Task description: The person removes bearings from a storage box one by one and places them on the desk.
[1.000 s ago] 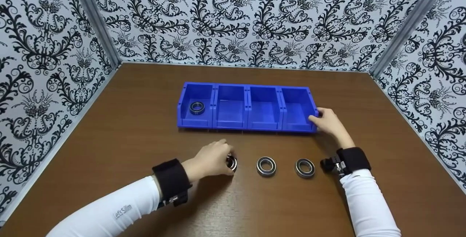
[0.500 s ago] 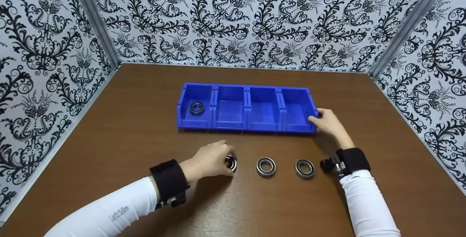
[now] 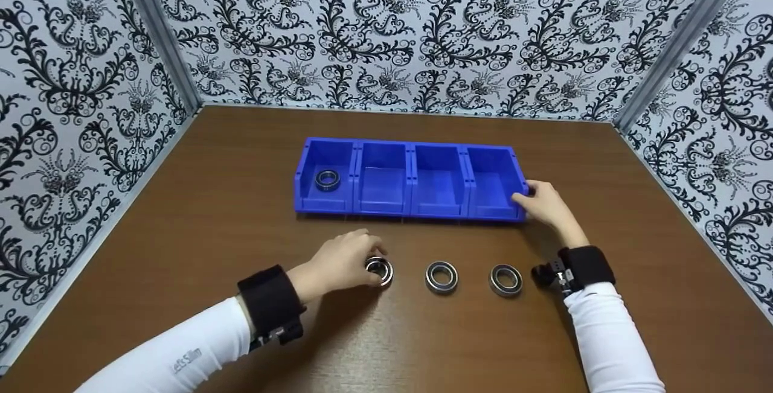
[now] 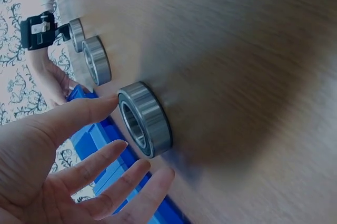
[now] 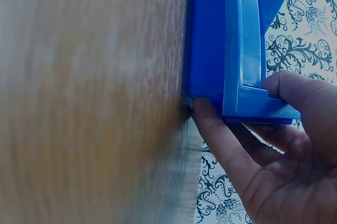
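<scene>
A steel ball bearing [image 3: 386, 274] lies flat on the table, leftmost of three in a row. My left hand [image 3: 341, 262] is at its left side. In the left wrist view the thumb is at the rim of this bearing [image 4: 150, 121], and the other fingers are spread and fairly straight beside it. My right hand [image 3: 543, 203] grips the right end of a blue four-bay bin [image 3: 380, 207]. Its thumb lies over the bin wall [image 5: 250, 95] in the right wrist view, with fingers on the outer side. Another bearing [image 3: 327, 180] sits in the leftmost bay.
Two more bearings, a middle one [image 3: 441, 277] and a right one [image 3: 505, 279], lie on the brown table [image 3: 386, 345] in front of the bin. Patterned panels [image 3: 392, 31] enclose the back and sides.
My left hand has drawn back a little to the left and its fingers have loosened, so more of the leftmost table bearing shows. The right hand and bin stay in place.
</scene>
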`<state>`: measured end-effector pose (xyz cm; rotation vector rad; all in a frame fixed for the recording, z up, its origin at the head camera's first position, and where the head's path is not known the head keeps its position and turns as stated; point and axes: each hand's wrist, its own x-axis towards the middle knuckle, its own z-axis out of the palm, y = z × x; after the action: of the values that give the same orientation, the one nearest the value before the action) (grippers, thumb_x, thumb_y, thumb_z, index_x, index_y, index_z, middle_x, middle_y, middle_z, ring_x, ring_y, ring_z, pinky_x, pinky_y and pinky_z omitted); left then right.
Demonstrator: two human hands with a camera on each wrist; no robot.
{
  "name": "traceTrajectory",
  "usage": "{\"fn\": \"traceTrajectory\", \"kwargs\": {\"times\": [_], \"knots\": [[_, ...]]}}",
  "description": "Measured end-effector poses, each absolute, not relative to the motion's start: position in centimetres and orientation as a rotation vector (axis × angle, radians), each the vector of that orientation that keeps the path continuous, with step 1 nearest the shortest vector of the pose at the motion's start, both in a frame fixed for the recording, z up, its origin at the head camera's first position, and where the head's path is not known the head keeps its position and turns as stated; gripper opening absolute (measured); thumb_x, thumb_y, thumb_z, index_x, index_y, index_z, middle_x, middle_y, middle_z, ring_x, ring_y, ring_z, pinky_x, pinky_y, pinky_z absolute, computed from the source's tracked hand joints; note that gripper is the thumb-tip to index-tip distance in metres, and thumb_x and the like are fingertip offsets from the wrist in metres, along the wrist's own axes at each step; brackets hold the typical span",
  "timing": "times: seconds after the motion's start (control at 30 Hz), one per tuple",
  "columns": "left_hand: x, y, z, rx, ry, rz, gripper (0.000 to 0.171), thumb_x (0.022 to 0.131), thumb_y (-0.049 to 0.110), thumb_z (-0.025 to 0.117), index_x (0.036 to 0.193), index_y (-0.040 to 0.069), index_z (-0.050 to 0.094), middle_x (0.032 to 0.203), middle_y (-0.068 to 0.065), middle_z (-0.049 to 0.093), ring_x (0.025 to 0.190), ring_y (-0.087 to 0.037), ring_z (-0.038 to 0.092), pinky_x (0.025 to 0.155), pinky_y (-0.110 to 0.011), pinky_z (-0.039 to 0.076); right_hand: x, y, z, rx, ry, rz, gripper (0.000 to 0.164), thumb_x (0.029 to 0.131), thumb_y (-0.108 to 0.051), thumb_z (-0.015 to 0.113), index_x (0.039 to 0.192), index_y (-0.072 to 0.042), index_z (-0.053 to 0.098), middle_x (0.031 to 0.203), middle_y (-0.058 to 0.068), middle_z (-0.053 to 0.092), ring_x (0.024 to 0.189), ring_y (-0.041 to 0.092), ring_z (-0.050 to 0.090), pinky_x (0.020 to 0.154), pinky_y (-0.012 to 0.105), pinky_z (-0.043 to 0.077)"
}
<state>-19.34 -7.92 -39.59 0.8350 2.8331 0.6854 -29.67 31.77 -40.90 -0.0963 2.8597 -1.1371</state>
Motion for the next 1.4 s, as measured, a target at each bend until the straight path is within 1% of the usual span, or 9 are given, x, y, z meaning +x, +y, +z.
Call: {"fn": "traceTrajectory", "kwargs": {"times": [0.2,0.33,0.5,0.67,1.0,1.2,1.4], "knots": [[-19.4,-8.2,-39.1,0.776,2.832,0.724,0.041,0.078,0.019,0.085,0.115,0.007,0.073,0.112,-0.015,0.071,0.105,-0.033,0.069,0.087,-0.056,0.058,-29.7,31.7,-41.0,-0.072,2.854,-1.153,0.051,0.098,-0.013,0.053,0.138,0.018,0.05,0.12,0.038,0.066,0.083,0.013,0.069,0.067,0.016,0.055],[-19.6,-8.5,-38.7,0.725,2.846,0.731,0.044,0.077,0.023,0.087,0.116,0.009,0.073,0.115,-0.013,0.071,0.108,-0.033,0.068,0.089,-0.055,0.057,-29.8,31.7,-41.0,-0.066,2.846,-1.164,0.051,0.098,-0.013,0.054,0.139,0.018,0.049,0.12,0.037,0.067,0.082,0.012,0.069,0.066,0.015,0.055],[-20.0,-8.8,-38.3,0.67,2.88,0.733,0.043,0.078,0.022,0.087,0.117,0.011,0.074,0.116,-0.011,0.071,0.111,-0.033,0.068,0.09,-0.054,0.058,-29.8,31.8,-41.0,-0.077,2.846,-1.175,0.051,0.098,-0.012,0.054,0.138,0.019,0.05,0.117,0.036,0.068,0.079,0.009,0.068,0.064,0.015,0.054],[-20.5,-9.4,-38.0,0.64,2.908,0.74,0.041,0.079,0.021,0.086,0.118,0.012,0.074,0.117,-0.011,0.071,0.111,-0.033,0.069,0.09,-0.053,0.059,-29.8,31.7,-41.1,-0.074,2.854,-1.169,0.05,0.098,-0.012,0.053,0.137,0.018,0.051,0.119,0.036,0.067,0.079,0.008,0.067,0.065,0.014,0.053],[-21.6,-10.5,-37.4,0.663,2.961,0.763,0.038,0.082,0.018,0.082,0.117,0.006,0.074,0.115,-0.016,0.071,0.11,-0.033,0.068,0.092,-0.052,0.057,-29.8,31.8,-41.0,-0.067,2.821,-1.181,0.053,0.099,-0.014,0.052,0.141,0.018,0.047,0.121,0.037,0.066,0.08,0.007,0.067,0.063,0.015,0.054],[-22.5,-11.0,-37.1,0.64,2.995,0.769,0.04,0.083,0.018,0.079,0.121,0.006,0.073,0.122,-0.014,0.072,0.118,-0.034,0.067,0.098,-0.052,0.057,-29.9,31.8,-41.0,-0.07,2.843,-1.161,0.053,0.099,-0.013,0.053,0.14,0.019,0.048,0.122,0.038,0.066,0.082,0.009,0.068,0.064,0.014,0.053],[-23.5,-11.3,-36.9,0.591,3.027,0.782,0.04,0.084,0.018,0.08,0.122,0.007,0.072,0.124,-0.015,0.071,0.119,-0.033,0.067,0.096,-0.053,0.057,-29.8,31.8,-41.0,-0.074,2.847,-1.154,0.053,0.098,-0.013,0.053,0.141,0.019,0.047,0.124,0.039,0.065,0.085,0.012,0.069,0.065,0.013,0.053]]}}
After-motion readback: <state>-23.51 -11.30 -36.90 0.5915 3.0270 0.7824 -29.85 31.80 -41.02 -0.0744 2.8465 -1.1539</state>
